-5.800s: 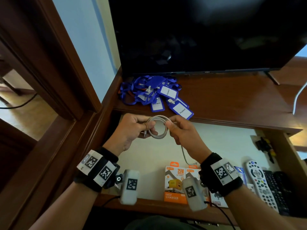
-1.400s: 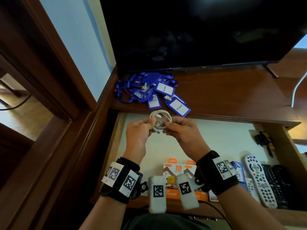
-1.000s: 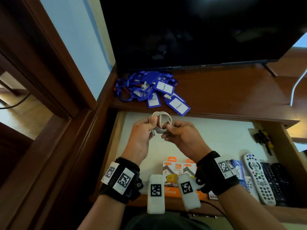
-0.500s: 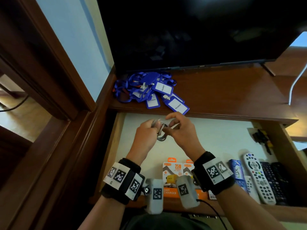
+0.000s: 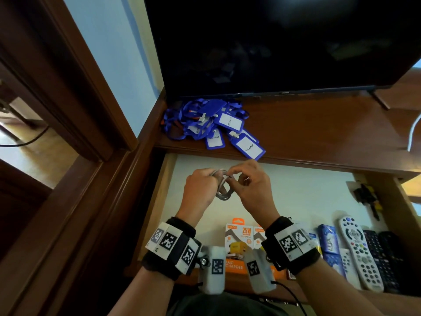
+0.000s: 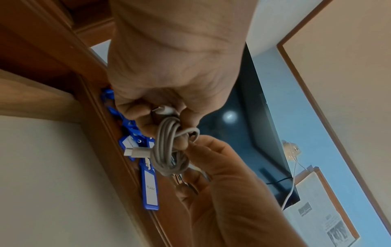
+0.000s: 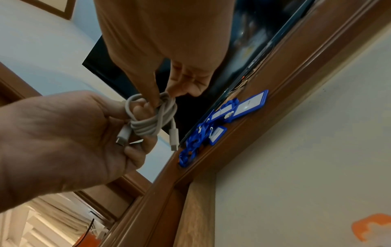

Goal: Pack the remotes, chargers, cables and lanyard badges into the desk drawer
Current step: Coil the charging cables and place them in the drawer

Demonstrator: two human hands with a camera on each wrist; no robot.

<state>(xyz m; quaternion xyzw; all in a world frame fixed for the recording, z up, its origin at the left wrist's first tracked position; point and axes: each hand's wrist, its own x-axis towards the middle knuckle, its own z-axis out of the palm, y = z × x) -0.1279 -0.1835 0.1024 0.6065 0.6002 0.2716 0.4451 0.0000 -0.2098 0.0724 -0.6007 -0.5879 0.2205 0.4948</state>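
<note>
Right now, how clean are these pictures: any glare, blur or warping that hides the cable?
Head view: wide-angle bowing at the door frame, dim, the cable small between the left hand and right hand. Left wrist view: sharp coil, a glare spot on the TV screen. Right wrist view: both plugs crisp; lanyard badges slightly soft.

One coiled grey cable (image 5: pixel 222 187) with two plug ends is in view. Two hands hold it, the left hand (image 5: pixel 200 190) and the right hand (image 5: pixel 252 190). One heap of blue lanyard badges (image 5: pixel 214 126) lies on the counter (image 5: pixel 319 133); at least four white-faced card holders show, and the tangle hides any others. The one open drawer (image 5: pixel 296 192) holds two orange charger boxes (image 5: pixel 237 242), three remotes (image 5: pixel 360 252), one white and two black, and two blue packets (image 5: pixel 328 245). One black screen (image 5: pixel 273 42) stands behind.
</note>
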